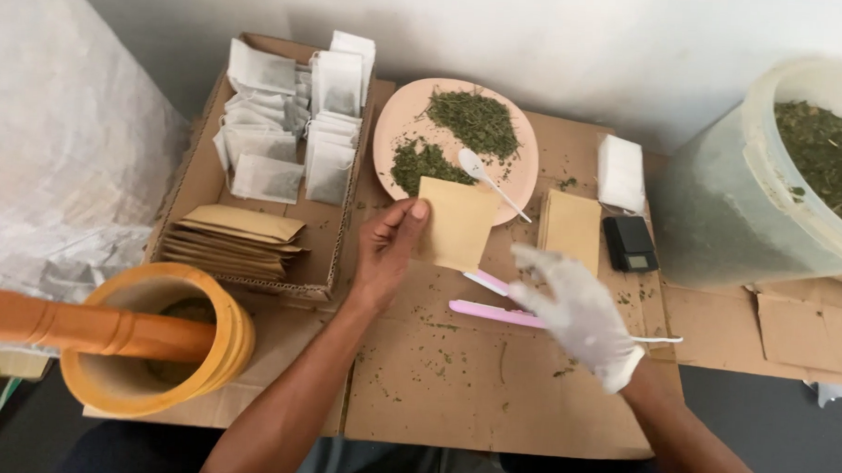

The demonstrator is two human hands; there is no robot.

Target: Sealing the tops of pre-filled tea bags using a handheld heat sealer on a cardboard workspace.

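Note:
My left hand [390,249] is bare and pinches a small tan paper envelope [459,224] by its left edge, holding it above the cardboard sheet. My right hand [577,312] wears a white glove, is blurred, holds nothing and hovers with spread fingers just right of the envelope. Under it lie two pink strips [493,312]. Behind the envelope a pink plate [397,114] carries two heaps of dried green herb [476,122] and a white plastic spoon [484,173].
A cardboard tray [195,163] at left holds filled white tea bags [294,120] and stacked tan envelopes [234,239]. An orange mortar [151,348] with pestle [82,327] stands front left. A tan envelope stack [571,228], white bags [621,171], small black scale [630,242], herb-filled bucket [796,175] at right.

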